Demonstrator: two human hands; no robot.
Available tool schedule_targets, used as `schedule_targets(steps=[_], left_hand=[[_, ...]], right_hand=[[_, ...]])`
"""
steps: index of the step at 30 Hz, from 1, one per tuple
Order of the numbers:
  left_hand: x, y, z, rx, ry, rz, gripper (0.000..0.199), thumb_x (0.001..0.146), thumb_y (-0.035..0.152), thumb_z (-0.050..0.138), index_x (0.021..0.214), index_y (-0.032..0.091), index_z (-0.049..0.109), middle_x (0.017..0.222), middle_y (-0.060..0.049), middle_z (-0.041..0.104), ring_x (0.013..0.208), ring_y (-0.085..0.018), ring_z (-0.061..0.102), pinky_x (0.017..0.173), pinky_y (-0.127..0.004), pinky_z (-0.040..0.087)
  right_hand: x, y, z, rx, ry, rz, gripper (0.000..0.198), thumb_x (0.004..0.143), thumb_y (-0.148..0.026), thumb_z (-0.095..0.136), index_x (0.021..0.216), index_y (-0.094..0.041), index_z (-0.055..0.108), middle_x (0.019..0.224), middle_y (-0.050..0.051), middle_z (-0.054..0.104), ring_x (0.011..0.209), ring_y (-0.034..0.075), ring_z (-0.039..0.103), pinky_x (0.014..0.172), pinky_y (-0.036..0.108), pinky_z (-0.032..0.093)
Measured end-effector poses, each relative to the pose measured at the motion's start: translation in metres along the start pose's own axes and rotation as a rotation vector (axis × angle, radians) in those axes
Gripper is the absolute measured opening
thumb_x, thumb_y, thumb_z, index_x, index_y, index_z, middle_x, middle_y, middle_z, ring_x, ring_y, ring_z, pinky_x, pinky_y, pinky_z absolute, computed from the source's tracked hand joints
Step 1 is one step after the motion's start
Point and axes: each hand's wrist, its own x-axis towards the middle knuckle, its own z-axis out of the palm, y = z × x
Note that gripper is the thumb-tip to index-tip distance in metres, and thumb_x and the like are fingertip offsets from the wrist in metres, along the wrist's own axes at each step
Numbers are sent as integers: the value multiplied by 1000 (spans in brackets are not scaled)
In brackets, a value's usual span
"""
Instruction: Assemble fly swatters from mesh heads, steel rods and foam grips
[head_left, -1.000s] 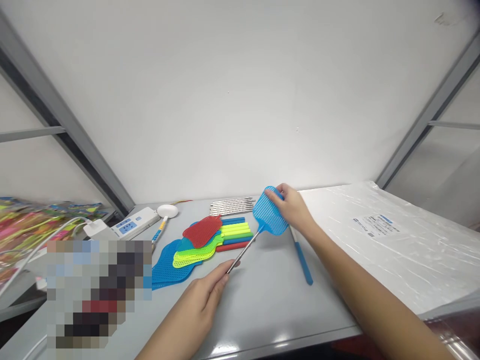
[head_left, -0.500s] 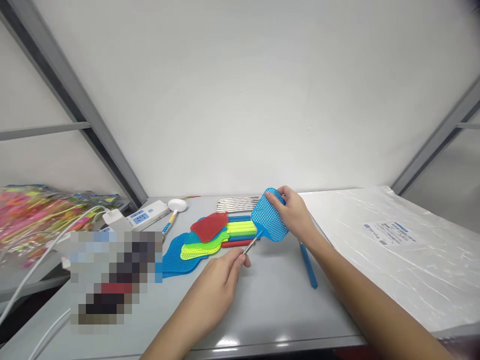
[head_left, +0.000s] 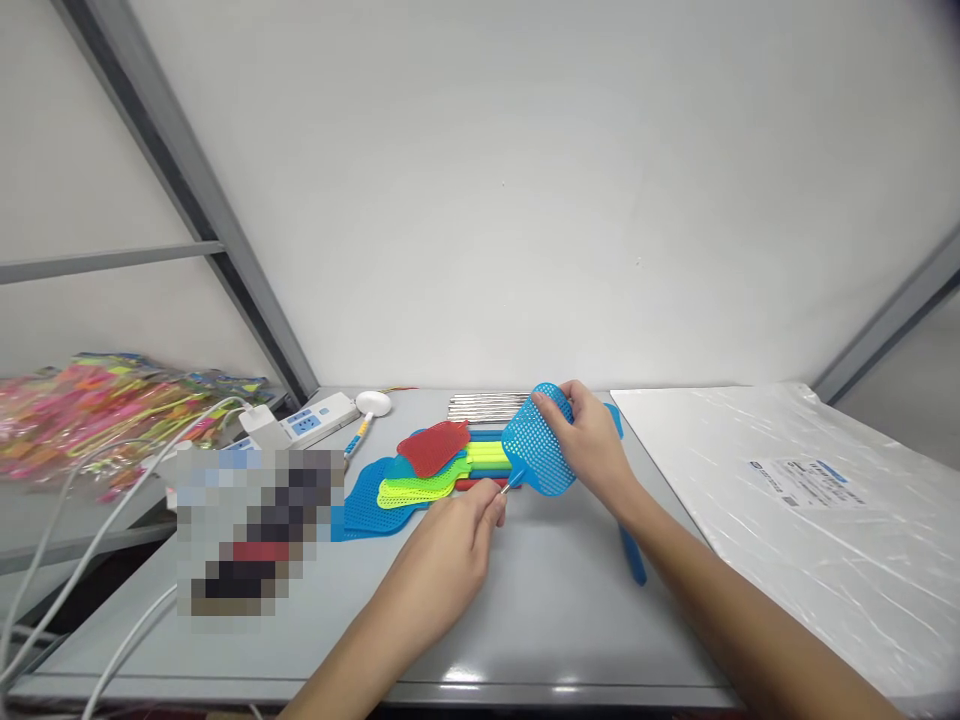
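Note:
My right hand (head_left: pixel 596 440) is closed on the outer edge of a blue perforated fly swatter head (head_left: pixel 534 440), held above the table. My left hand (head_left: pixel 459 540) pinches a thin metal rod (head_left: pixel 508 488) close under the swatter head's neck, where rod and neck meet. Only a short piece of rod shows; the rest is hidden by the left hand. Left of the hands lie a red swatter head (head_left: pixel 433 448), yellow-green heads (head_left: pixel 420 490) and blue heads (head_left: pixel 369 505). Coloured handle tubes (head_left: pixel 487 457) lie behind the held head. A blue handle (head_left: pixel 634 556) is partly covered by my right forearm.
Several metal rods (head_left: pixel 486 408) lie by the wall. At left are a white power strip (head_left: pixel 319 420), a white round-headed object (head_left: pixel 373 403), cables and bagged colourful items (head_left: pixel 127 420). A wrapped white sheet (head_left: pixel 750 560) covers the table's right side. One patch is pixelated.
My left hand has moved up toward the swatter head's neck, and less of the rod shows between them. The right hand keeps its hold. The view has shifted slightly left.

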Motion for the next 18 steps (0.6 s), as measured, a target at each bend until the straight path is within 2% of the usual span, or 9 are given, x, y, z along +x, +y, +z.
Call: schedule_targets(steps=[5,11,18], left_hand=[[-2,5,-3,20,-3,7,27,99,32,31,82,22,50,77,2,59,67,-16,51,62,-27,32],[-6,10,-11,-31,-43,27,30,100,35,29,94,23,56,91,-1,65,84,-18,59,72,-27,38],[-32,-15,-19,-26,-53,-114,35,99,46,29,96,26,58,92,0,65,87,-18,58,74,-26,39]], right_hand=[[-1,-2,-2,31,3,7,42,85,-64,49,80,-22,53,65,-3,57,60,15,51,55,28,31],[2,-3,-13,96,-18,-30,42,83,-63,53,80,-21,56,66,-1,59,59,15,52,53,27,34],[26,24,-34,80,127,51,46,77,-65,59,75,-19,59,61,-1,57,56,14,51,50,26,38]])
